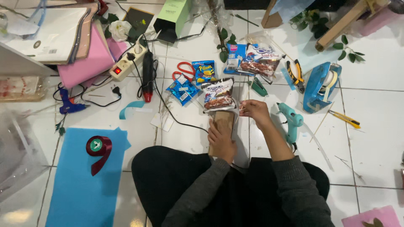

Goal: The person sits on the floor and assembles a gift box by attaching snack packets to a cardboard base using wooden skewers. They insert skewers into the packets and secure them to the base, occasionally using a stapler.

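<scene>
— What can't you make out here?

— The brown cardboard piece (221,130) at centre is partly covered by the left hand (220,142), and its lower end is lost against the dark lap. The right hand (255,112) pinches something thin near the snack packet (218,95); it is too small to tell.

— And at the edges?

— The clear plastic bin (17,153) at left is cut by the frame. So is the pink sheet (370,217) at lower right, and the wooden piece (345,21) at upper right runs off the top.
</scene>
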